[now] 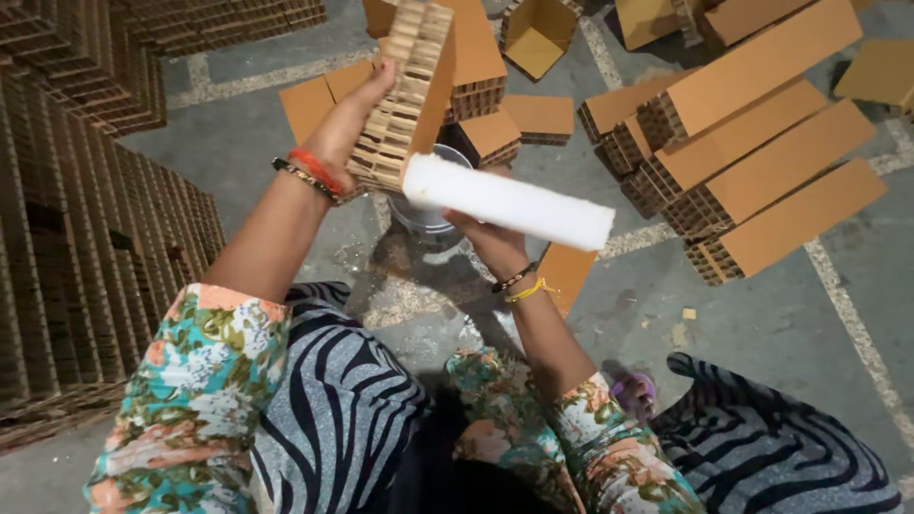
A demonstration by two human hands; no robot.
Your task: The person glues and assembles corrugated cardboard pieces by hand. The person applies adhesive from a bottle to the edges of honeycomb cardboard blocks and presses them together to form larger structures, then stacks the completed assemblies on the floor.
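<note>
My left hand grips a long honeycomb cardboard block held upright, its ribbed cut face toward me. My right hand holds a white foam paint roller, which lies across the lower end of the block. Under both hands a round container sits on the floor, mostly hidden behind the roller and the block.
Several brown honeycomb cardboard blocks lie stacked at the right on the grey concrete floor. More blocks sit behind the container. A tall wall of stacked honeycomb cardboard fills the left side.
</note>
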